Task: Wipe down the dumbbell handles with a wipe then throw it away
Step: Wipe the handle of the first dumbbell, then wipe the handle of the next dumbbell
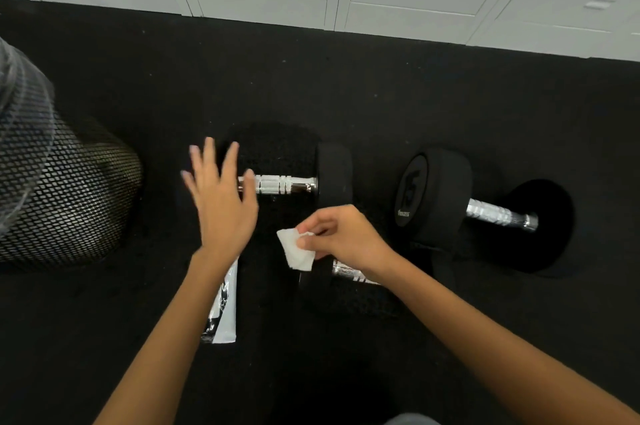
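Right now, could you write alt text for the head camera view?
A right hand pinches a white wipe above three dumbbells on black flooring, while the open left hand hovers over one chrome handle. A mesh bin stands left.

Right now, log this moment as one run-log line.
stage: wiping | right hand: pinches wipe | left hand: open over dumbbell handle | mesh bin: left | wipe not discarded
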Demonstrator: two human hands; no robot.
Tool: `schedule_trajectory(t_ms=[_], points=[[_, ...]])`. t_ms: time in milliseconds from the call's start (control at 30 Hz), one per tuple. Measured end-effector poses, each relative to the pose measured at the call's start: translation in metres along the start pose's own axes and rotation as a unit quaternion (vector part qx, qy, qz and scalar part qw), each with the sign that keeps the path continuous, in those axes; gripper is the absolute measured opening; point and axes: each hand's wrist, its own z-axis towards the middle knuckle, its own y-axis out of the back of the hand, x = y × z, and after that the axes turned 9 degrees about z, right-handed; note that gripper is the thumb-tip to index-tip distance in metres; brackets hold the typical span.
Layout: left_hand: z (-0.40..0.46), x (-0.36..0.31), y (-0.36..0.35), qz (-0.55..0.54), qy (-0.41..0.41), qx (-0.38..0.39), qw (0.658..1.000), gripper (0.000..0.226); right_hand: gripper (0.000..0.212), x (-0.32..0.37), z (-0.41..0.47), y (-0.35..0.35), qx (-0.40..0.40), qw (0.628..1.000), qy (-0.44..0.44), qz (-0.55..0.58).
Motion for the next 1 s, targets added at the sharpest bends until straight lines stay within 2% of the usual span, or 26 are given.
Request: schedule_trajectory(t_ms=[67,133,267,333,400,500,533,600,700,767,900,1000], points=[[-0.021,-0.025,0.008,-0.111,-0.051,0.039,0.992,0.040,0.011,-0.001,-0.016,0.015,0.008,0.995,-0.026,0.092],[-0.040,-0.047,0.018,-0.214,-0.040,0.128,0.968,0.027,0.020,-0.003,-0.031,0.030,0.008,0.992,-0.032,0.122],[-0.062,-0.068,0.022,-0.240,-0.029,0.322,0.915,0.023,0.025,-0.015,-0.056,0.050,-0.018,0.992,-0.029,0.125],[-0.068,-0.074,0.020,-0.276,-0.013,0.359,0.892,0.016,0.026,-0.026,-0.063,0.054,-0.055,0.991,-0.030,0.117],[-0.076,-0.082,0.009,-0.282,0.013,0.345,0.895,0.007,0.029,-0.040,-0.070,0.056,-0.098,0.982,-0.047,0.153],[-0.092,-0.088,-0.014,-0.236,0.033,0.281,0.929,0.007,0.024,-0.059,-0.068,0.055,-0.161,0.964,-0.056,0.204],[-0.095,-0.089,-0.019,-0.219,0.018,0.253,0.942,0.009,0.021,-0.063,-0.065,0.053,-0.181,0.966,-0.044,0.180],[-0.099,-0.088,-0.028,-0.150,-0.065,0.188,0.968,0.012,0.014,-0.072,-0.058,0.052,-0.211,0.975,0.000,0.064],[-0.097,-0.077,-0.035,-0.028,-0.162,0.091,0.982,0.014,0.008,-0.076,-0.047,0.048,-0.200,0.974,0.074,-0.074],[-0.097,-0.069,-0.040,0.007,-0.170,0.082,0.982,0.019,0.007,-0.079,-0.038,0.045,-0.168,0.971,0.109,-0.127],[-0.102,-0.059,-0.056,0.013,-0.154,0.130,0.979,0.027,0.009,-0.092,-0.018,0.041,-0.106,0.958,0.128,-0.233],[-0.103,-0.056,-0.062,-0.005,-0.151,0.146,0.978,0.039,0.008,-0.105,-0.011,0.035,-0.126,0.927,0.178,-0.304]])
